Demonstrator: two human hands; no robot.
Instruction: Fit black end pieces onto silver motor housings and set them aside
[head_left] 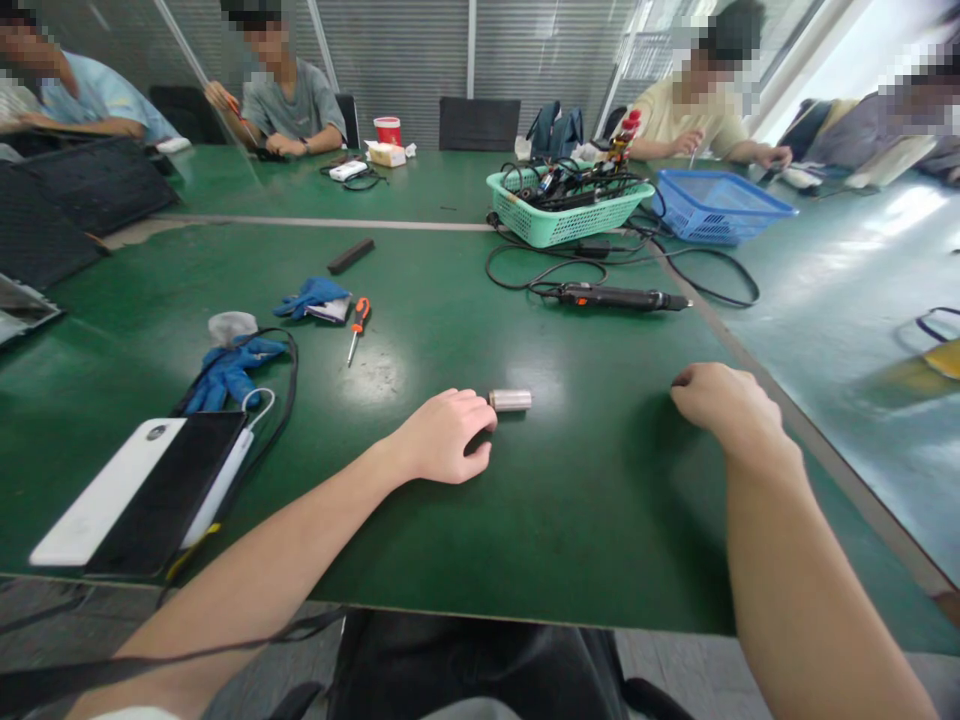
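Observation:
A small silvery metal cylinder lies on its side on the green table, just past the fingertips of my left hand. That hand rests on the table with bent fingers, the thumb apart from them and nothing visible in the gap. Its fingers come very close to the cylinder's left end; I cannot tell whether they touch. Farther right, my right hand is closed, knuckles up, low over the table. Its fingers curl underneath, so anything inside them is hidden.
Beyond my hands lie a black electric screwdriver with its cable, a green basket of tools and a blue basket. Leftward are an orange screwdriver, blue gloves and a phone-like device. Several people sit around the table.

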